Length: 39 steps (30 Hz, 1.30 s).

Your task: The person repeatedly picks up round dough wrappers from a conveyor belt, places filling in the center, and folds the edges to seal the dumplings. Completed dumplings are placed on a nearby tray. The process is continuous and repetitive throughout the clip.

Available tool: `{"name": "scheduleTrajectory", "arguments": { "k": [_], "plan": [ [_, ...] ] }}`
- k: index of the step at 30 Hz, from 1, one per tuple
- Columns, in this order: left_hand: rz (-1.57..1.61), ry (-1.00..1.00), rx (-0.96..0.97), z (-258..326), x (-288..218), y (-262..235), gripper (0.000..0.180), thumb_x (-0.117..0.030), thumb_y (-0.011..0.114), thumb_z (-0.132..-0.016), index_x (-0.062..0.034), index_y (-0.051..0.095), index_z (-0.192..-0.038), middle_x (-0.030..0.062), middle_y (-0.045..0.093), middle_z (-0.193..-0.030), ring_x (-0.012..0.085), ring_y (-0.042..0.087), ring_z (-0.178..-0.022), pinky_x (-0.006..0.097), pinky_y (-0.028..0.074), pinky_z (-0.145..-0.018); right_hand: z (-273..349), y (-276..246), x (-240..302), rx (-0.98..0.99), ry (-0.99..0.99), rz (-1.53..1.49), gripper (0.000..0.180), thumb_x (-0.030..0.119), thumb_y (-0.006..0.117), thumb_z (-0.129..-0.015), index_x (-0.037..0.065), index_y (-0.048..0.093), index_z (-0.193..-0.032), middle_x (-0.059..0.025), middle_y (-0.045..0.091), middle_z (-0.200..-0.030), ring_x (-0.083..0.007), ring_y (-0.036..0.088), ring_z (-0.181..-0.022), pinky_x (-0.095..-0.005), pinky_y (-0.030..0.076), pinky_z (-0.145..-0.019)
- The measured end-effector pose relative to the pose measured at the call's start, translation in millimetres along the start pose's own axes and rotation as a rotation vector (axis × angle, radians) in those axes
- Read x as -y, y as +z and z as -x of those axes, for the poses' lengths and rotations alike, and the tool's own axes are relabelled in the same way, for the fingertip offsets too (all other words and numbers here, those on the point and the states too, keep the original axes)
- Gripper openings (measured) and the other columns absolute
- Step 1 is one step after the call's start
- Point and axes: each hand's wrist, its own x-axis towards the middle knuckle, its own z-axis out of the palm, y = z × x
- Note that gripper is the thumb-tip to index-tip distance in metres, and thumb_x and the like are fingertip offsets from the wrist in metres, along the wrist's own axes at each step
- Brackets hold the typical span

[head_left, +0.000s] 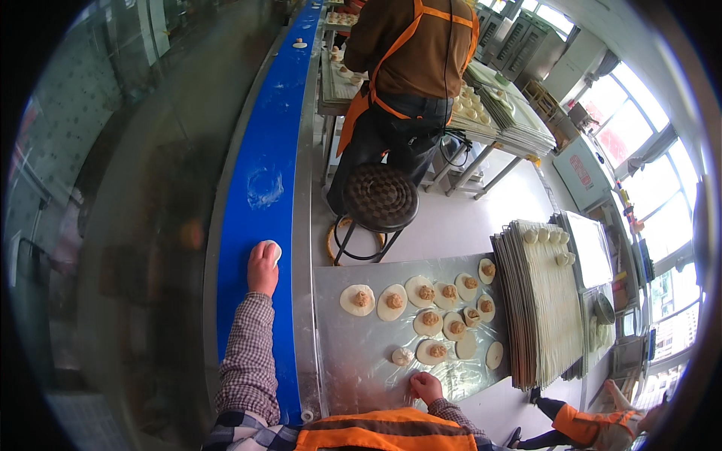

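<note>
My left hand (263,268) reaches out over the blue conveyor belt (259,188), its fingers closed on a white dough round (276,250) that shows at its right side. Down at the near edge of the metal table (353,338), my right hand (427,387) rests with curled fingers; its palm side is hidden. Just ahead of it lie a closed dough bun (402,356) and a flat dough round topped with brownish filling (432,352). Several more filled rounds (394,301) spread across the table. One piece (471,316) is partly folded, and two bare rounds (494,355) sit to the right.
Stacked trays (541,301) with several dough pieces on top stand right of the table. Beyond the table is a round stool (380,197). A co-worker in an orange apron (414,52) stands farther along the belt, beside more trays (511,113). Another person (594,425) is at lower right.
</note>
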Motion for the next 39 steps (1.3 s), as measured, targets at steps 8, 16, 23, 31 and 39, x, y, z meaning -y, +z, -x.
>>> {"name": "scheduleTrajectory", "arguments": {
  "k": [8, 16, 23, 31, 39],
  "plan": [
    [1.286, -0.762, -0.057, 75.1, 42.0, -50.0, 0.033, -0.018, 0.06, -0.09, -0.004, 0.055, -0.12, 0.0131, 0.056, -0.123, 0.0262, 0.058, -0.11, 0.036, 0.053, -0.086, -3.4, -1.6, 7.1, 0.037, 0.062, -0.08, 0.014, 0.013, 0.061, -0.089, 0.0, 0.062, -0.094, -0.0053, 0.063, -0.069, -0.0135, 0.061, -0.055, -0.0263, 0.049, -0.047],
    [2.07, -1.182, -0.188, 191.5, -33.1, -70.7, 0.042, -0.013, 0.062, -0.09, 0.0004, 0.047, -0.126, 0.0188, 0.055, -0.122, 0.0322, 0.057, -0.109, 0.048, 0.053, -0.088, -19.3, 21.1, 35.3, 0.212, -0.139, 0.06, 0.015, 0.012, 0.059, -0.087, -0.001, 0.064, -0.093, -0.0055, 0.064, -0.07, -0.0119, 0.061, -0.057, -0.0253, 0.05, -0.052],
    [2.015, -0.983, 0.17, 202.0, -85.1, -54.0, 0.031, -0.007, 0.064, -0.087, -0.0039, 0.055, -0.117, 0.0093, 0.061, -0.111, 0.0235, 0.06, -0.104, 0.038, 0.052, -0.087, -20.9, 15.9, 13.1, 0.222, -0.046, 0.16, 0.018, 0.018, 0.064, -0.086, 0.001, 0.066, -0.088, -0.0052, 0.067, -0.072, -0.0129, 0.063, -0.059, -0.0262, 0.051, -0.056],
    [1.845, -0.848, 0.352, 210.6, -121.9, 4.7, 0.036, -0.007, 0.074, -0.077, -0.0022, 0.059, -0.11, 0.0059, 0.064, -0.1, 0.016, 0.063, -0.091, 0.032, 0.053, -0.079, -19.7, 12.2, 6.0, 0.231, -0.086, 0.122, 0.016, 0.014, 0.061, -0.088, 0.0, 0.066, -0.093, -0.0055, 0.066, -0.071, -0.0134, 0.063, -0.058, -0.0265, 0.051, -0.056],
    [2.022, -1.122, 0.639, 222.6, -133.8, 5.6, 0.038, -0.029, 0.056, -0.094, -0.0041, 0.055, -0.123, 0.0059, 0.062, -0.116, 0.0193, 0.059, -0.107, 0.037, 0.048, -0.092, 3.8, 35.6, 80.0, 0.767, -0.27, -0.472, 0.022, 0.02, 0.054, -0.096, 0.009, 0.057, -0.115, -0.0024, 0.061, -0.096, -0.0128, 0.06, -0.085, -0.0292, 0.05, -0.073]
  ]
}}
